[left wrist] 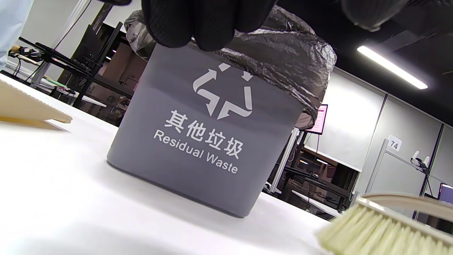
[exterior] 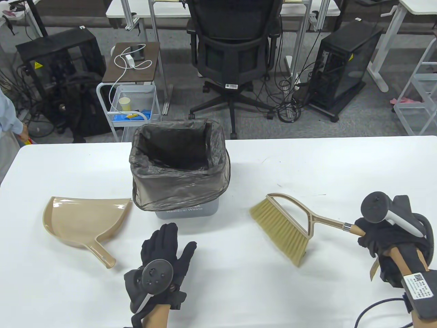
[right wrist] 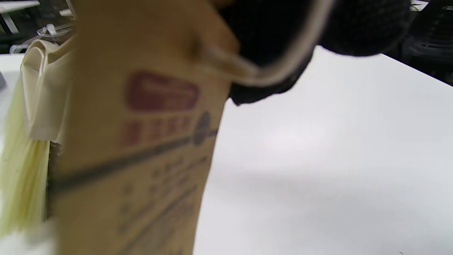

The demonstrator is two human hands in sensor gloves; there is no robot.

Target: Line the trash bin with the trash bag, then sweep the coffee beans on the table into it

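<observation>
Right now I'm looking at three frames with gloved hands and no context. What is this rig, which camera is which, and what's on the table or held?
No robot here: a person works in black sensor gloves, with a round tracker strapped to the back of each hand.

The wide picture looks down at the white table. The other two come from cameras on the wrists, so they sit low and tilted.

On the table stands a grey bin, labelled Residual Waste, already lined with a dark bag. A beige dustpan lies to its left, untouched.

The left hand is open in front of the bin and holds nothing. The right hand grips the handle of a brush. The right wrist view is mostly filled by a blurred tag on that handle.

No coffee beans show in any picture.
</observation>
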